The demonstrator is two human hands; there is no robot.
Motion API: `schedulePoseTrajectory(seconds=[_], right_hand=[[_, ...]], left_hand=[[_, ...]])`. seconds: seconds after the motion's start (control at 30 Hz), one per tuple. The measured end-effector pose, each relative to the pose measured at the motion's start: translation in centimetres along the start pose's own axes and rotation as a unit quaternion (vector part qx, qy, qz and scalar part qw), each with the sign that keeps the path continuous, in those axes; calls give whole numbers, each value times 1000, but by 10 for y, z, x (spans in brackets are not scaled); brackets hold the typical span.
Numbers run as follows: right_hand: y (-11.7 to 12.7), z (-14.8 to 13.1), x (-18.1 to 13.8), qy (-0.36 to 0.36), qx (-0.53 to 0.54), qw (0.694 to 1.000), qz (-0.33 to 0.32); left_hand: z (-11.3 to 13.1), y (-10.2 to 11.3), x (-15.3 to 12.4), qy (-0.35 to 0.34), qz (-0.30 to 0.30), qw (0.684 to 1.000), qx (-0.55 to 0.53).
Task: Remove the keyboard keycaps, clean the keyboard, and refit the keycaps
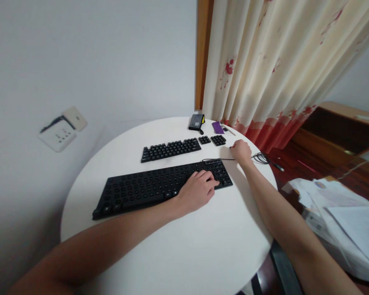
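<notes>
A black keyboard base (147,188) with its keycaps off lies across the round white table (203,254). My left hand (198,189) rests on its right end, fingers curled over the frame. Behind it sit rows of removed black keycaps (170,149) and two small keycap groups (218,140). My right hand (241,151) is closed at the table's right side, beside the keyboard's black cable (261,158); what it holds is hidden.
A small black and yellow pouch (197,122) and a purple item (217,127) lie at the table's far edge by a cream and red curtain (279,82). A wall socket (61,129) is on the left. Papers (341,221) pile up at right.
</notes>
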State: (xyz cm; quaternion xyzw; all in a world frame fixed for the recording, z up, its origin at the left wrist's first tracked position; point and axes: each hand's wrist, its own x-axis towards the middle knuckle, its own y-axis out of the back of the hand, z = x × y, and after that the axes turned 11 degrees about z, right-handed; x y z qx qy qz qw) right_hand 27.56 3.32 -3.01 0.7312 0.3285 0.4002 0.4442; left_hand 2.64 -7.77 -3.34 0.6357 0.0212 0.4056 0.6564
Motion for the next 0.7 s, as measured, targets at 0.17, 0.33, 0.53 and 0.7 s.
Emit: schedulePoseTrajectory(seconds=[0.17,0.33,0.53,0.7], right_hand=[[11,5,-3,25,78,996,-20],[28,8,-12,77,158,976,-126],[42,11,-17,99,286,909,-287],[49,18,-22,169,308,837,-419]], left_hand=[[2,2,0,-2,-5,1000,2],[4,5,1,-4,-4,1000,14],[4,5,1,-8,-9,1000,20],[9,9,0,-10,-4,1000,28]])
